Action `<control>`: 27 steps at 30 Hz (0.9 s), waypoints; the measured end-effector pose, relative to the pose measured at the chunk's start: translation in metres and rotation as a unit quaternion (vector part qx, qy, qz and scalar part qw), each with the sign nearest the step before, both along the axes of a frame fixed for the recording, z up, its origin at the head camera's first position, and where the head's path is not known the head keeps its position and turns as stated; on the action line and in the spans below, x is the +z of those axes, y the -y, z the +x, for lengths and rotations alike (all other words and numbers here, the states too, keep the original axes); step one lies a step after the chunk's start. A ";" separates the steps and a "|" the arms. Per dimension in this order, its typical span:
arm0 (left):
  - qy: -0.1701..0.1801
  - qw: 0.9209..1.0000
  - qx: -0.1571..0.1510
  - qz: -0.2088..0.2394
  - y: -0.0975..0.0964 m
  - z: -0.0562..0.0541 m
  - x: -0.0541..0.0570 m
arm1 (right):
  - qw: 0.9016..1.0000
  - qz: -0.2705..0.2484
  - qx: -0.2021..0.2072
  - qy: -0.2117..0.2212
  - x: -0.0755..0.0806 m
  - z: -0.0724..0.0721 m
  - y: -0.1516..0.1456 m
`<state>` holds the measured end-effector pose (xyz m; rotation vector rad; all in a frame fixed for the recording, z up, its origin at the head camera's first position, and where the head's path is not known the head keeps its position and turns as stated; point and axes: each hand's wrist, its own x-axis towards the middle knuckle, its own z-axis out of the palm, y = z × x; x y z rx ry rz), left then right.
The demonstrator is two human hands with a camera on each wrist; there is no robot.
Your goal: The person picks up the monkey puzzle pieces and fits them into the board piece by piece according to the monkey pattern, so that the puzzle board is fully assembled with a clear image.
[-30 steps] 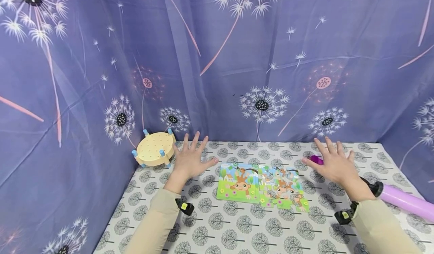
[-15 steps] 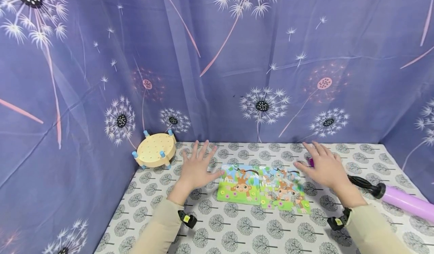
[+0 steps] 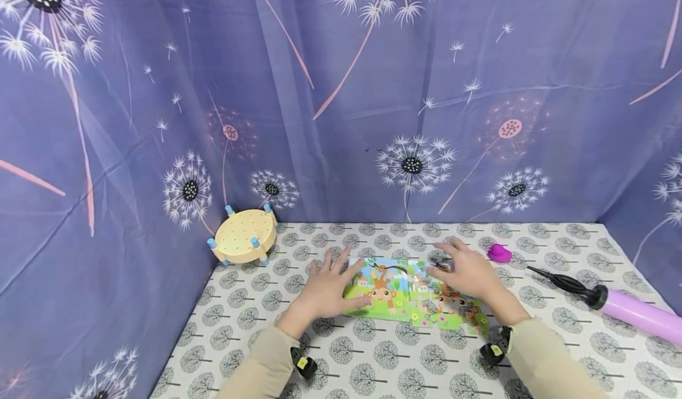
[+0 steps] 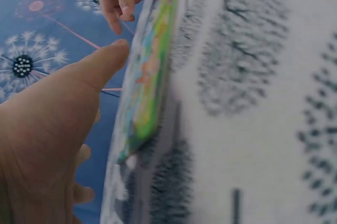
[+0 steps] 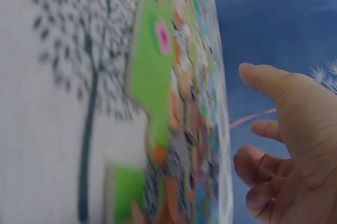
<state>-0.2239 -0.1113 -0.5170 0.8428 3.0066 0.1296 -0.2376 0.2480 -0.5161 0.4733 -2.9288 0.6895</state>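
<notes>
Both your hands come inward from the earlier frame: your left hand (image 3: 326, 289) shifts right to the near-left edge of the monkey picture board (image 3: 383, 291), and your right hand (image 3: 471, 273) swings left over the jigsaw pieces (image 3: 450, 321), uncovering the magenta toy (image 3: 499, 253).

In the head view, board and pieces lie side by side at lower centre on the tree-print tablecloth (image 3: 362, 381). Your left fingers are spread; your right fingers are loosely bent, and neither hand pinches anything. The lilac hand pump (image 3: 639, 316) lies at lower right; the yellow stand (image 3: 245, 235) is left of centre.

In the left wrist view, your thumb reaches out from the left towards the board, seen nearly edge-on at upper centre. Contact is hard to judge.

In the right wrist view, thumb and fingers stand apart at right, gripping nothing. The pieces run down the middle, with gaps between some.

The likeliest trouble is the pieces: they look loosely laid, so a dragging right palm or fingertip could scatter them. Pushing the board sideways could also shove its neighbours out of line.
</notes>
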 end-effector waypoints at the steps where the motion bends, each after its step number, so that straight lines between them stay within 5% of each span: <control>1: 0.007 1.000 -0.004 -0.003 0.000 0.001 -0.003 | 1.000 -0.001 0.002 0.010 -0.003 -0.001 0.004; 13: 0.050 0.998 -0.024 -0.013 0.005 0.007 -0.018 | 0.996 -0.009 -0.019 0.084 -0.012 -0.010 0.031; 27: 0.055 0.998 -0.019 -0.009 0.008 0.008 -0.017 | 0.995 -0.017 -0.041 0.091 -0.014 -0.013 0.035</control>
